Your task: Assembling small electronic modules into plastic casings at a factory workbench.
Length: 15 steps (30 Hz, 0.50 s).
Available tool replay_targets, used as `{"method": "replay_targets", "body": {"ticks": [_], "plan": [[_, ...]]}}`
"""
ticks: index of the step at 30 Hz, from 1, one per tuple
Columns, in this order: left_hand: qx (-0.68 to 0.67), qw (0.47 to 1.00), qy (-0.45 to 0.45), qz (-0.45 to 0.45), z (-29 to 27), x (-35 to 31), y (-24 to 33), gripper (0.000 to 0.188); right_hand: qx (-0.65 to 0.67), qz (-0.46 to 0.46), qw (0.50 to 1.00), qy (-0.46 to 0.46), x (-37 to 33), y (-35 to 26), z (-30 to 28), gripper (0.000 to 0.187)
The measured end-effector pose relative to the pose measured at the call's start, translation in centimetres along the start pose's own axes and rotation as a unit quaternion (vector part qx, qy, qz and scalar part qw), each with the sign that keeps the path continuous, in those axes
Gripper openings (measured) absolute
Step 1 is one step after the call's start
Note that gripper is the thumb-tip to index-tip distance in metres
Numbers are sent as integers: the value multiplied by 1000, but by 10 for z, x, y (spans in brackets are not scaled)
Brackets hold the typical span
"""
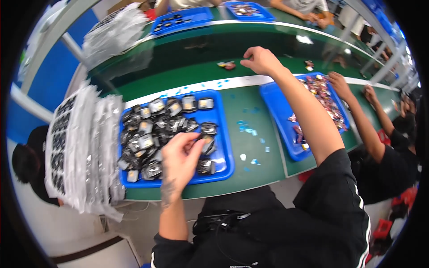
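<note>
My left hand (181, 154) is over a blue tray (229, 156) filled with small black, boxy parts (174, 106), some with pale square faces. Its thumb and fingers come together in a pinch beside one black part (208, 145). Whatever is between the fingertips is too small and blurred to name. My right hand (262, 61) is stretched out above the green conveyor belt (178, 80), fingers bent, with a gap between thumb and forefinger and nothing seen between them. Left of it on the belt lies a small dark-red and yellow wired piece (227, 65).
Under my right forearm stands a second blue tray (281, 120) with many small reddish parts. Blue film scraps (246, 127) dot the bench. Plastic-wrapped stacked trays (80, 147) rise at the left. Co-workers' hands (339, 85) work at the right; more blue trays (183, 20) stand across the belt.
</note>
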<state>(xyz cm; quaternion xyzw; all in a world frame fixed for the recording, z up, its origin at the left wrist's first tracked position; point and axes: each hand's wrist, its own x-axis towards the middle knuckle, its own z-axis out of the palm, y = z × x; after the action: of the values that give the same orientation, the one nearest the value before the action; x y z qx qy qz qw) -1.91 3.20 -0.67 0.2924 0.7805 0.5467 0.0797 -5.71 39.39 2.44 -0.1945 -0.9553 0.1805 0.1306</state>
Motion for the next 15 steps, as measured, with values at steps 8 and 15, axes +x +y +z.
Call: {"method": "replay_targets", "body": {"ticks": [8,15], "plan": [[-565,801,-107,-166,13,-26,29,19,-29,-95,973,-207,-118,80,-82,13],[-530,824,-116,-162,31,-24,36,19,-50,-137,973,-180,-182,69,-73,27]]}}
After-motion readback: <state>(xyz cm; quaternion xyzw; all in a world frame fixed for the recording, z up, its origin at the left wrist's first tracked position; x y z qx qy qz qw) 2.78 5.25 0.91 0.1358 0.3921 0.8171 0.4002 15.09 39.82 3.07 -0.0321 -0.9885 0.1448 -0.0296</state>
